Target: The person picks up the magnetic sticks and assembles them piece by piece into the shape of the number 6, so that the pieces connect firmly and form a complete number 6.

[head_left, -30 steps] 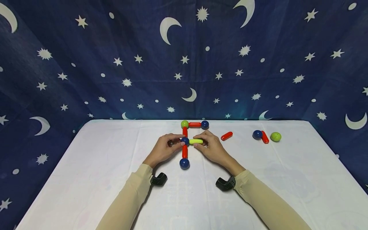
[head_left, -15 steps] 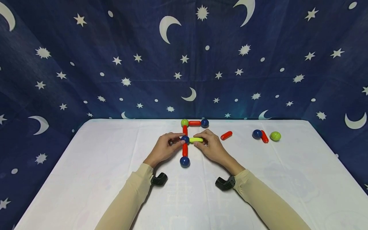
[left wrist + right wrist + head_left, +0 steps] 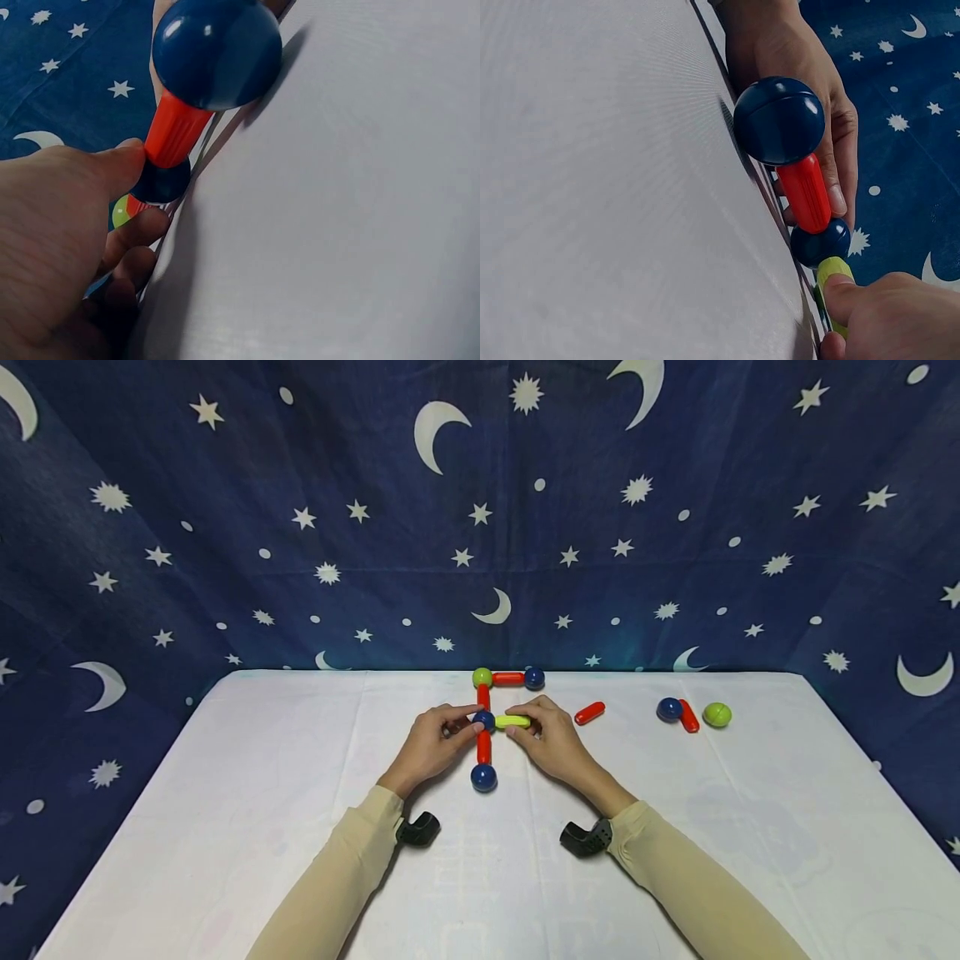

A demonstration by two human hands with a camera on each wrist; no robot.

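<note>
My left hand point(image 3: 431, 743) pinches the middle blue ball point(image 3: 484, 721) between thumb and fingers. From the right, my right hand point(image 3: 553, 739) pinches a yellow-green rod point(image 3: 513, 722), whose left end meets that ball. A red rod point(image 3: 483, 748) runs from the middle ball toward me to another blue ball point(image 3: 217, 52). Away from me, a second red rod point(image 3: 483, 697) leads up to a green ball point(image 3: 482, 677). There a third red rod point(image 3: 508, 678) branches right to a blue ball point(image 3: 534, 678). In the right wrist view the rod's outer end is partly hidden by the thumb.
A loose red rod point(image 3: 589, 713) lies right of my right hand. Farther right sit a blue ball point(image 3: 669, 710), a red rod point(image 3: 688, 716) against it and a green ball point(image 3: 717, 715). A starry blue cloth point(image 3: 360, 585) hangs behind the white table point(image 3: 225, 793).
The joined balls and rods have shifted slightly away from me, with the near blue ball a little farther up. Both hands keep the same pinch.
</note>
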